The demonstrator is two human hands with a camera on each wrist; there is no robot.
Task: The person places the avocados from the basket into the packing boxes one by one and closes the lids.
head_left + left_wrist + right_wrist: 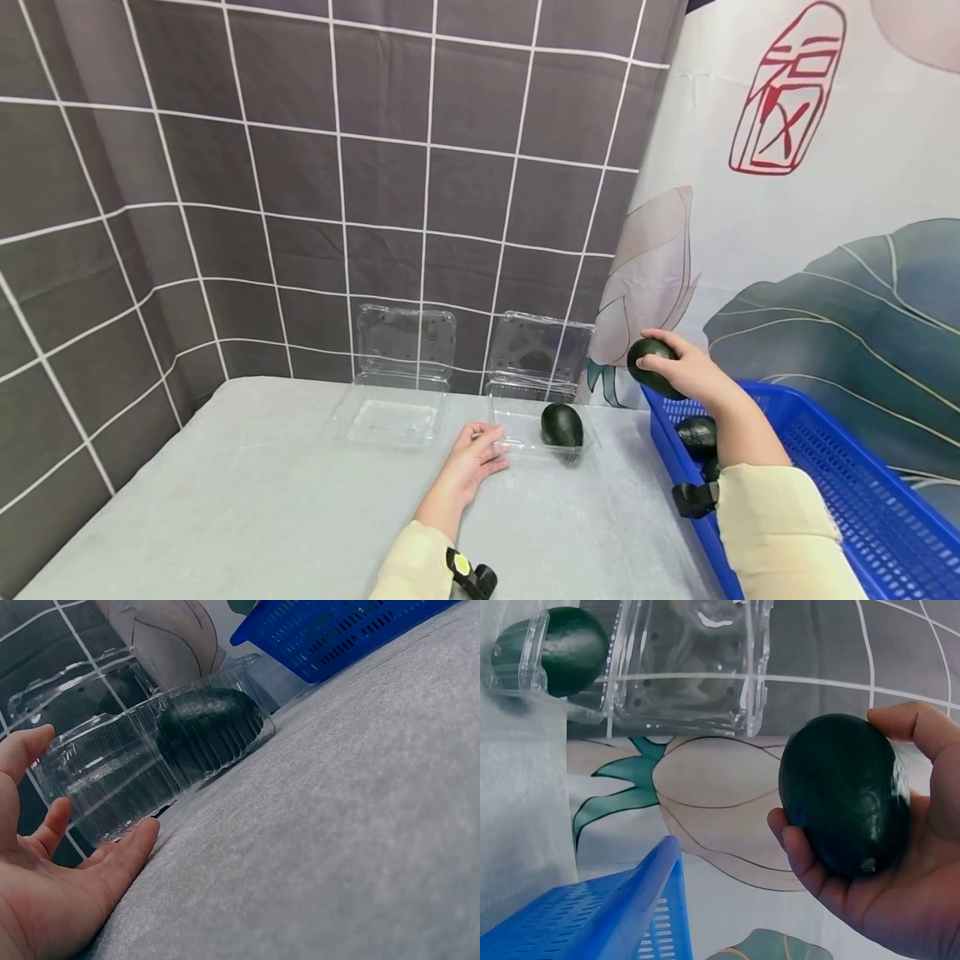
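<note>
My right hand (701,379) holds a dark green avocado (844,795) in the air above the near-left end of a blue basket (855,450), fingers and thumb curled round it. On the table, a clear plastic clamshell box (517,421) stands with its lid raised against the backdrop. One avocado (562,425) lies in the right part of that box. At the box's left side is my left hand (471,458), its fingers relaxed and spread, fingertips at the wall. The left wrist view shows nothing gripped between thumb and fingers (139,844).
Left of my left hand, a second clear clamshell box (393,417) stands with its lid up. More avocados (697,435) lie in the blue basket, partly hidden by my right forearm. A dark gridded backdrop (382,183) rises behind the grey-white table (247,500).
</note>
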